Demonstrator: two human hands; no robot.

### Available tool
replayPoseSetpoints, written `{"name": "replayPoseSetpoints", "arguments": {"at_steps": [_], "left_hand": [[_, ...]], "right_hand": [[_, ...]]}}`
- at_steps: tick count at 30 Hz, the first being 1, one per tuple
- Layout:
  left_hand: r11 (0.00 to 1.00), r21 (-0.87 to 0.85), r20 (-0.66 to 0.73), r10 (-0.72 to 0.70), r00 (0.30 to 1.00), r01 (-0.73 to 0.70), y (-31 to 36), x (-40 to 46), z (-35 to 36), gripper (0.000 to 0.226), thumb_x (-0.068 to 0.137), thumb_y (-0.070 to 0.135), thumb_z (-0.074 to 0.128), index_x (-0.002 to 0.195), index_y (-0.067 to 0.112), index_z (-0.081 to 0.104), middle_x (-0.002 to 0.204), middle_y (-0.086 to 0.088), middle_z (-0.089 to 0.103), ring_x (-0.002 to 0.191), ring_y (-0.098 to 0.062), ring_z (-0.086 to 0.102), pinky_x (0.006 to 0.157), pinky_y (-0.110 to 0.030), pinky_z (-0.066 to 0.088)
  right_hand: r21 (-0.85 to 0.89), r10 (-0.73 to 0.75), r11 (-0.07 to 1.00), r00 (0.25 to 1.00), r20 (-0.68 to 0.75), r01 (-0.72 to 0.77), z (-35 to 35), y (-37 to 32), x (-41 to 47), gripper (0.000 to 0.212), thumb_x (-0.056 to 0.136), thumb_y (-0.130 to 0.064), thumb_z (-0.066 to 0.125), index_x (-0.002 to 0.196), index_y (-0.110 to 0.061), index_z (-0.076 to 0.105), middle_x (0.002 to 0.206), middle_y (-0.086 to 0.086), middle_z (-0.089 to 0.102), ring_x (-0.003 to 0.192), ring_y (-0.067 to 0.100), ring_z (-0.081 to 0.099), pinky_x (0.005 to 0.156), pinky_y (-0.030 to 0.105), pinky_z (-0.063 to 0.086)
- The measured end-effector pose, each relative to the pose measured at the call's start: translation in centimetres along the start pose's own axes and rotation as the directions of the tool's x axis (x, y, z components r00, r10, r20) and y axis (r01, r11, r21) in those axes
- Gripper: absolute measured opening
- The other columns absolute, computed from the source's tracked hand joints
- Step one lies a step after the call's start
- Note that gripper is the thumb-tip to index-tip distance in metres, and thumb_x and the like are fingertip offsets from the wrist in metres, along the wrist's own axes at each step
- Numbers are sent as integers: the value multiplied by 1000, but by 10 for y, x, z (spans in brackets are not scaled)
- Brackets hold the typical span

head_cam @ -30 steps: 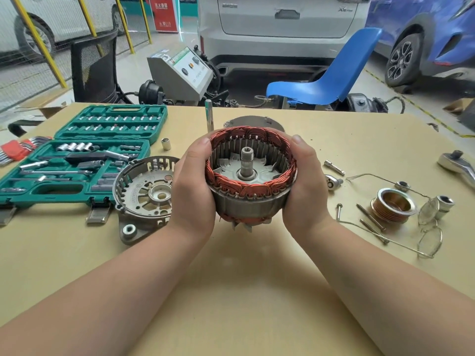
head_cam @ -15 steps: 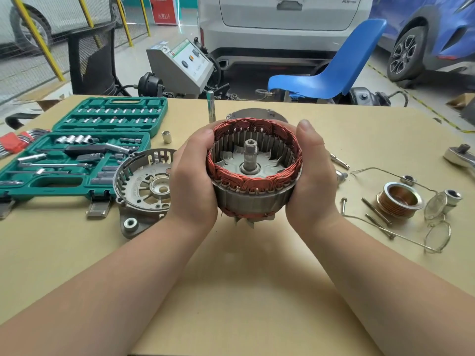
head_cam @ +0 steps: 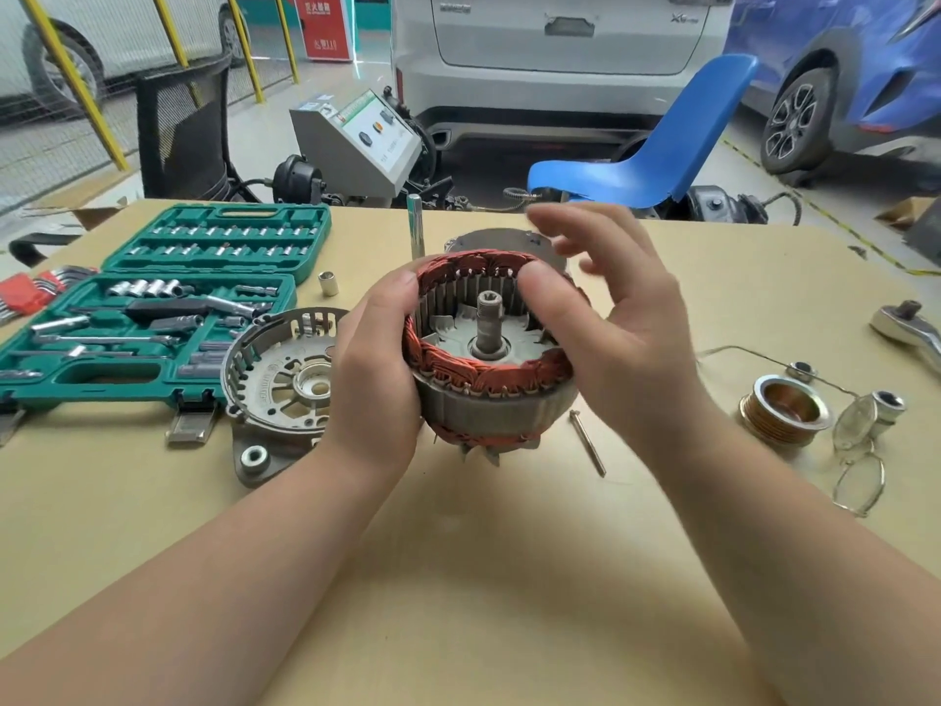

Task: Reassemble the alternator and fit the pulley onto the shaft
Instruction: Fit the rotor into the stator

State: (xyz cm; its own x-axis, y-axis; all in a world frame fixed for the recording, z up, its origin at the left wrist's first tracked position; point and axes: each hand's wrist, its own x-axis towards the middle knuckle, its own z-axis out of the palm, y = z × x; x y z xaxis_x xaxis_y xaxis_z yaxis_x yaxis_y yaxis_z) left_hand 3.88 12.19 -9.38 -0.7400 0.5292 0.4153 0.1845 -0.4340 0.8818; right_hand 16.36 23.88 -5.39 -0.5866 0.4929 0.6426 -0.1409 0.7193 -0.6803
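Stator [head_cam: 489,379] with copper windings, shaft [head_cam: 490,318] upright inside, held above table, end cover [head_cam: 285,384] lying left, pulley [head_cam: 784,410] lying right

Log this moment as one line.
left hand grips stator assembly | right hand open, blurred | pulley on table

Both bare forearms reached forward from the lower corners, side by side. The left hand [head_cam: 377,379] kept a curled grip, thumb up. The right hand [head_cam: 618,318] was lifted and open, fingers spread and blurred, thumb forward.
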Motion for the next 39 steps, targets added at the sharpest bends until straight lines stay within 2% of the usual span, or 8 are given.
{"name": "replayPoseSetpoints", "arguments": {"at_steps": [2,4,9,18,22,30,34,39], "left_hand": [[993,-79,48,-87,995,90,1,0,-1,41,108,31,40,111,18,79,103,-3,77,101,-19,71,85,-35,55],[985,-105,87,-126,988,135,1,3,0,42,106,37,42,115,17,79,107,-10,76,103,-26,70,86,-43,53],[992,-65,84,-107,991,113,0,5,-1,41,105,41,43,116,27,80,112,-4,79,110,-23,74,88,-36,57],[991,-86,125,-96,987,107,3,4,-1,37,93,39,56,117,21,77,115,-13,76,114,-36,70,96,-51,57],[989,-81,177,-105,979,120,9,7,-1,41,83,34,55,113,22,79,108,-12,78,104,-30,73,85,-40,61],[992,-38,135,-118,984,124,14,8,4,45,77,39,56,110,20,81,105,-13,79,107,-37,72,94,-55,59],[992,41,199,-129,971,123,15,10,9,44,83,43,54,115,25,78,110,-8,78,111,-32,72,101,-63,55],[972,67,287,-235,929,225,-2,10,0,46,101,59,46,139,39,64,138,14,69,135,-9,61,121,-46,41]], "right_hand": [[-339,-105,920,958,266,195,-10,-21,19,32,91,-49,63,109,-26,77,93,-13,68,92,15,60,83,29,43],[-570,97,779,850,518,259,-15,-38,38,33,87,-61,57,93,-33,72,73,-16,62,73,10,57,65,30,39],[-666,262,613,687,678,424,-13,-54,58,16,97,-51,59,97,-35,59,72,-14,53,69,3,49,56,27,32],[-657,234,602,686,689,454,-6,-55,61,10,98,-41,63,97,-32,66,81,-14,59,80,10,54,63,24,30],[-651,234,619,688,687,440,-13,-52,59,17,97,-48,66,93,-32,66,77,-16,60,80,7,53,81,30,25],[-609,289,738,680,674,290,-17,-47,58,8,96,-44,70,97,-36,68,83,-16,60,80,9,58,69,34,51],[-559,251,810,755,606,180,-26,-37,46,5,96,-35,71,94,-30,70,82,-12,65,78,10,61,69,34,52],[-471,222,882,869,443,14,-44,-15,11,5,95,-30,74,92,-28,71,75,-9,68,72,12,63,67,35,50]]}}
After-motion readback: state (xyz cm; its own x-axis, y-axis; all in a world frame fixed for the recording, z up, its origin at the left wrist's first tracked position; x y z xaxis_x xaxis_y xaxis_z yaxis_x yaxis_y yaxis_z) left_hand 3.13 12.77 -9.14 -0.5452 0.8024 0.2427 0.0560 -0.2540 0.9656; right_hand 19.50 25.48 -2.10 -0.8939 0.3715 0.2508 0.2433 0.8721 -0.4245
